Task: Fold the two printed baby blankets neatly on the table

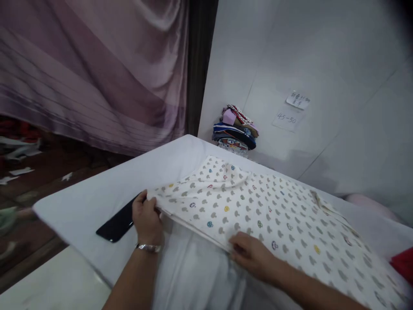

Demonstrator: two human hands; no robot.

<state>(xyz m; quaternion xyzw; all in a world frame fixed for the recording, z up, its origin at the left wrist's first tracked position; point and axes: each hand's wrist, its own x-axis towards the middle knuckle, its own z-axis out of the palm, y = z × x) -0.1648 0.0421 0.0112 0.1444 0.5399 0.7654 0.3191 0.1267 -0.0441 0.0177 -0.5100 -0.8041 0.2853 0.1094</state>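
Observation:
A white cloth [241, 193], printed with small grey and coloured mushrooms, is spread over a white-covered table; I cannot tell which garment it is, if any. My left hand [146, 217], with a metal bracelet at the wrist, pinches the cloth's near left corner. Along the near edge, my right hand [250, 254] has its fingers curled closed on the hem, slightly blurred. The edge between both hands runs fairly straight and looks doubled. Wrinkles cross the cloth's far left part. Beside my left hand lies a flat, glossy black slab [114, 224], perhaps a phone, partly hidden by the hand.
The table [74, 206] has its left edge over a littered floor. Folded fabrics [234, 131] are piled at the back by a pale wall bearing paper notes [287, 118]. A pinkish curtain [129, 77] hangs at left. Something red [403, 265] shows at right.

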